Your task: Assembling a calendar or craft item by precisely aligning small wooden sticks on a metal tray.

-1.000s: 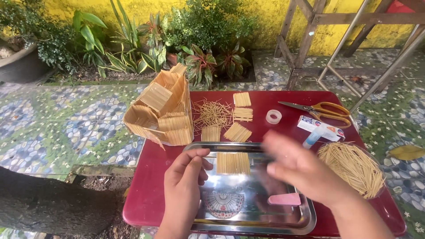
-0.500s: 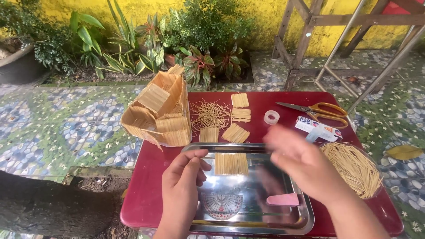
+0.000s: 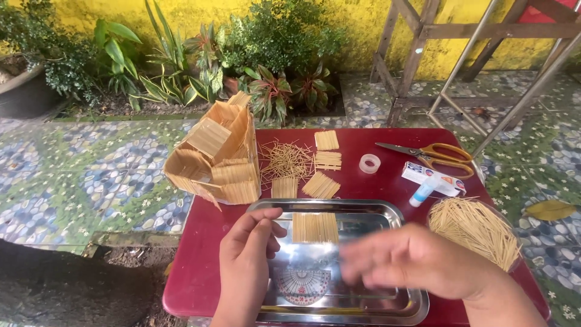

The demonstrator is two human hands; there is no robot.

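1. Hovering low over the steel tray (image 3: 387, 209) on the red surface (image 3: 200, 266): left hand (image 3: 245, 266) at the tray's near-left edge, fingers drawn together as if pinching something tiny (can't actually spot anything in that grip).
2. Smearing across the tray's middle: right hand (image 3: 417, 260), too blurred to tell whether its grip is apart or closed.
3. Lying flat at the tray's far side, just beyond both hands: glued stick panel (image 3: 315, 227).
4. Risking, probably, a knock to that panel from the sweeping right hand, or a brush against the loose stick pile (image 3: 475, 227) close by.
5. Hiding under the hands: part of the protractor (image 3: 302, 284); tray's near rim getting cut off too.
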